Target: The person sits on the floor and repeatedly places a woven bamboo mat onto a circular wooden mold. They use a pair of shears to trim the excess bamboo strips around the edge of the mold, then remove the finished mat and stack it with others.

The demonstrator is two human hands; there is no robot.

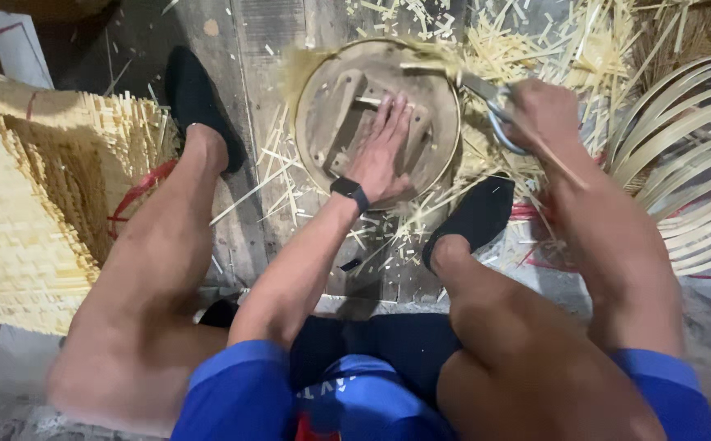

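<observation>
Bamboo trimming at the rim of a round woven tray. The left hand [381,155] lies flat and spread, fingers extended, pressing down on the wooden cross-brace [347,114] at the centre of the round form [314,122]; its grip is fully open and holds nothing, serving only as a clamp by palm pressure. A black wristband [349,189] sits just behind this hand. The right hand [545,110] is closed through the loops of the metal scissors [490,102], whose blades point toward the left hand and meet the rim of the form at its far right edge, where loose strip ends [429,53] project. How far the blades are parted cannot be told; they appear near closed. Cut bamboo offcuts [527,41] lie scattered beyond and beside the right hand, and curved bamboo hoops [682,155] rest just outside it. A woven bamboo mat [28,212] lies well apart from the left hand, past the left leg. Judgement: a clean trim calls for steady downward pressure from the flat hand, so the form does not turn, and blades kept flush with the rim, cutting short lengths while the pressing fingers stay clear of the edge.
</observation>
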